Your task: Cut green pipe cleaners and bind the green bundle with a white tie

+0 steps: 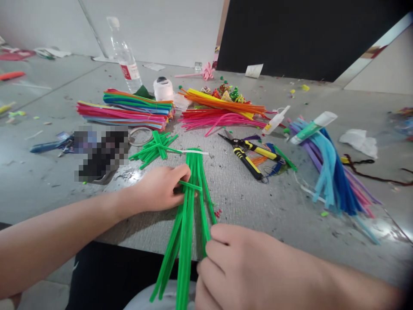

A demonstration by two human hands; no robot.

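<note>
A flat row of long green pipe cleaners (186, 241) runs from the tabletop down past its front edge. A thin white strip (195, 151) lies across the row's far end. My left hand (166, 187) is closed on the row from the left, thumb on top and fingers partly hidden beneath. By its fingertips a short green piece (192, 186) crosses over the strands. My right hand (238, 267), lower and nearer, is curled shut where the rightmost green strands run into it; its grip is partly hidden. Short cut green pieces (155, 148) lie in a pile beyond my left hand.
Bundles of coloured pipe cleaners (125, 114) lie behind, near a water bottle (127, 64). Yellow-black pliers (248, 159) rest right of the row. Farther right are blue strands (342, 181) and a glue tube (314, 128). A clear ring (140, 137) and a blurred-out dark object (105, 157) sit left.
</note>
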